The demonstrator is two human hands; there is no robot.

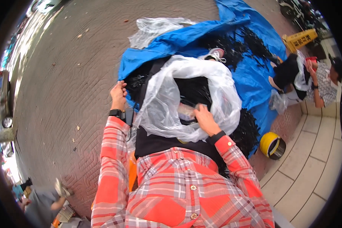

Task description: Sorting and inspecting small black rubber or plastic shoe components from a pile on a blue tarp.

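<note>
A large clear plastic bag lies open across my lap, its rim rolled outward in a thick ring. Black thin strips show inside it. My right hand reaches into the bag's mouth, fingers curled at a pale pinkish bundle; what exactly the fingertips grip is hard to see. To the left of the bag, my left hand is closed with bent fingers beside the blue tarp's edge. Black strips lie on the tarp near it. Anything between the left fingers is too small to name.
Loose black strips are heaped over the tarp. A seated person at the right handles a plastic bag. Nearby are a yellow tub, a yellow sign and tiled steps. Another person sits at lower left.
</note>
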